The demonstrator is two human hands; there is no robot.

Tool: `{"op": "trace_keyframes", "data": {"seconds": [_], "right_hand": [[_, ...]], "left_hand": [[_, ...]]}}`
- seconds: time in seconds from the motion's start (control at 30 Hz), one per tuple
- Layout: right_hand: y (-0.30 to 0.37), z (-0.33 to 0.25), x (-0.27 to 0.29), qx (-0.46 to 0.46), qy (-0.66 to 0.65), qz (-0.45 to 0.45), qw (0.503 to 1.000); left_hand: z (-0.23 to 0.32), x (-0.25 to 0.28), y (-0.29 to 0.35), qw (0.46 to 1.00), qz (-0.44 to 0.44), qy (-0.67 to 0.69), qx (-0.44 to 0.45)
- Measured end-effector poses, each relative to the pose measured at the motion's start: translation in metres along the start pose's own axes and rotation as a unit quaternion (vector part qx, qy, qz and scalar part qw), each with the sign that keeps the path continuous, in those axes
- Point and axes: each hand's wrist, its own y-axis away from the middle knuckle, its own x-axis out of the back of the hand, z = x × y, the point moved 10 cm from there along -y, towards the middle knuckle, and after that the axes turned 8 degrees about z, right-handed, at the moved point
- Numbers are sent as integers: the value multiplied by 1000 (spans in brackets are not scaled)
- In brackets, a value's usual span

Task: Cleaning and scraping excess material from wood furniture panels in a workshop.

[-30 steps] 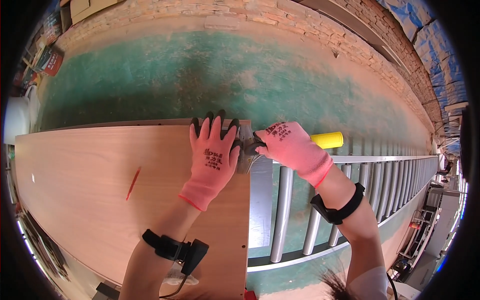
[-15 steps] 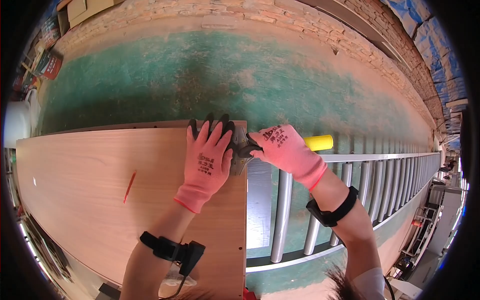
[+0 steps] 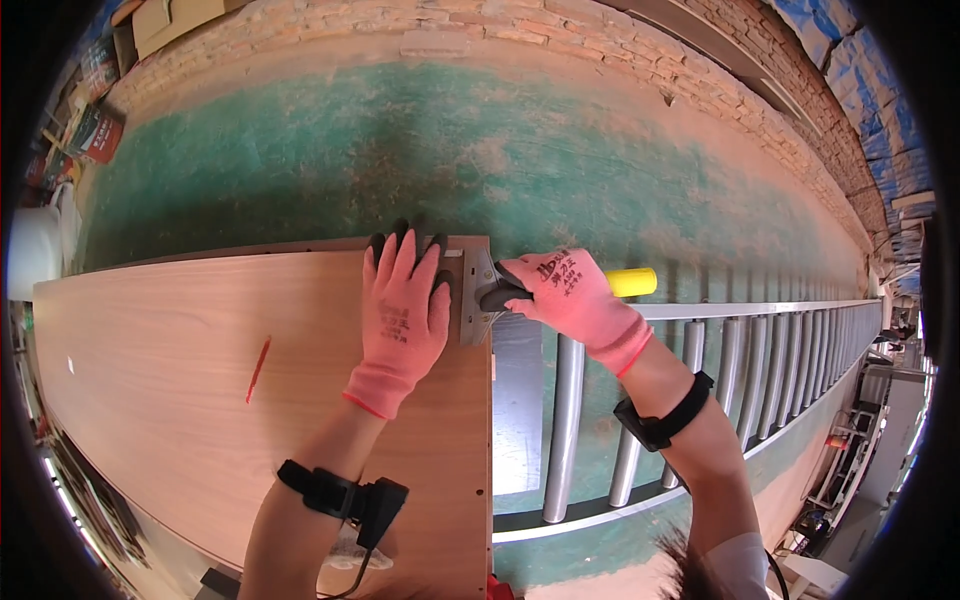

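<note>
A yellow-handled metal scraper (image 3: 480,290) lies against the end edge of the flat wooden board (image 3: 200,400).

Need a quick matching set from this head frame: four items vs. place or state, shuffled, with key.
Items:
1. left hand
2. right hand
3. red pencil
4. roller conveyor

Places/states:
A. lies loose on the board, left of both hands
B. grips a yellow-handled scraper at the board's end edge
C. extends right, beyond the board's end
D. pressed flat on the wooden board near its far corner

Pairs: 1-D, 2-B, 3-A, 4-C
</note>
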Motion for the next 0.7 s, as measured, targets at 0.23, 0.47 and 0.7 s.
{"op": "trace_keyframes", "data": {"seconds": [0.23,0.47,0.7], "right_hand": [[-5,-1,0,-31,24,-105,994],[-15,-12,2,-8,23,-94,995],[-11,-13,-3,-8,45,-78,996]], "left_hand": [[6,-1,-4,999,-38,-15,2],[9,-3,-5,998,-58,-28,-8],[11,-1,-6,999,-42,-10,-11]]}}
